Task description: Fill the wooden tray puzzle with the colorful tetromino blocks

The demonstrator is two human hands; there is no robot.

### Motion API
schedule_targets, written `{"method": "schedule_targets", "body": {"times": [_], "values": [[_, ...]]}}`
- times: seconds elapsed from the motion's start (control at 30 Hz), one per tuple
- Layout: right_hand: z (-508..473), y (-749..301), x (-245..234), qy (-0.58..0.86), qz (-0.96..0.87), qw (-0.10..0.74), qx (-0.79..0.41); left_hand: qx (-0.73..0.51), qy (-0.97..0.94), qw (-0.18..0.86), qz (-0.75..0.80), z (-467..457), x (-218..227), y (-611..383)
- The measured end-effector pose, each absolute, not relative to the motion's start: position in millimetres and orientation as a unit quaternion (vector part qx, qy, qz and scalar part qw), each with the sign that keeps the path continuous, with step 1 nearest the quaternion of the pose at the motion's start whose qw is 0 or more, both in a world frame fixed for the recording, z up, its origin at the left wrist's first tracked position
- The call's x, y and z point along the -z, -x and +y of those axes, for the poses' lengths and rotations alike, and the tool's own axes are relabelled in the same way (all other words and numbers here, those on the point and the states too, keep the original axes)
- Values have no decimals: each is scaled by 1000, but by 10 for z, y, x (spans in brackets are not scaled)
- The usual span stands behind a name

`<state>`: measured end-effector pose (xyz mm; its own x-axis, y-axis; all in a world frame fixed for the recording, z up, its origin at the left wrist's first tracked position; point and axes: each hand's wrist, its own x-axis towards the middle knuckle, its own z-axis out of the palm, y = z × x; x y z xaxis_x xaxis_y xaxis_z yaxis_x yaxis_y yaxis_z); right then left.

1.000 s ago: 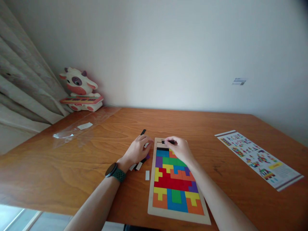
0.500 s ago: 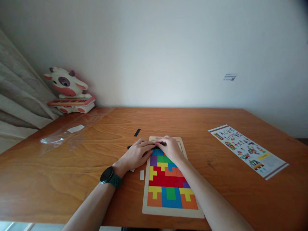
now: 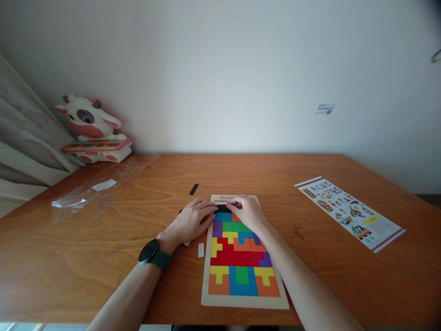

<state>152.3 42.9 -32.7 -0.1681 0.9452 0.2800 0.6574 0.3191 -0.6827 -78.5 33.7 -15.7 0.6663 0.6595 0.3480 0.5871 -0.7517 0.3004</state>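
Head view, centre of the frame: the black pieces [image 3: 223, 208] form a dark band at the far end of the puzzle tray [image 3: 245, 301], just above the blue and orange ones. A second ago the right hand held a black piece up over pale bare tray; now the dark band looks deeper there, so I judge that piece to be down in, or nearly in, its row. A pale strip still shows above the band, which suggests the far end is not wholly filled.

The right hand [image 3: 248, 214] has its fingertips drawn together at the band's right part; whether that grip pinches a piece or merely presses it, I cannot tell. The left hand [image 3: 195, 217] has shifted in over the tray's left edge, its fingers reaching the band's left end, thumb apart, grip loose with nothing visibly clasped (its palm hides some loose pieces).

Below, coloured pieces [image 3: 237, 258] fill the tray closely. Left of it lies a white piece [image 3: 200, 250], and farther up, a loose black strip [image 3: 194, 189] on the counter [image 3: 165, 193]. Outward, a printed leaflet [image 3: 347, 211] lies at right, clear plastic [image 3: 74, 202] at left, and a cow toy [image 3: 93, 122] stands upper left.
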Motion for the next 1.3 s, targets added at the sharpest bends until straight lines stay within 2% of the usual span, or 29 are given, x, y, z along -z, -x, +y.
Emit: {"method": "schedule_targets", "body": {"times": [0.23, 0.4, 0.57, 0.77, 0.97, 1.1, 1.3], "values": [[401, -1505, 274, 537, -757, 311, -206, -227, -907, 96, 342, 342, 173, 774], [401, -1537, 276, 532, -741, 349, -214, -263, -884, 94, 375, 361, 142, 788], [241, -1425, 101, 488, -781, 356, -159, -310, -839, 71, 441, 419, 176, 830], [-38, -1123, -3, 378, -870, 281, -149, -434, -689, 262, 517, 513, 300, 851], [-137, -1004, 14, 364, -900, 209, -117, -547, -497, 423, 525, 545, 267, 862], [-197, -913, 2, 367, -905, 188, -103, -573, -427, 472, 517, 554, 238, 852], [-165, -810, 34, 401, -884, 196, -138, -585, -411, 484, 506, 557, 230, 854]]}}
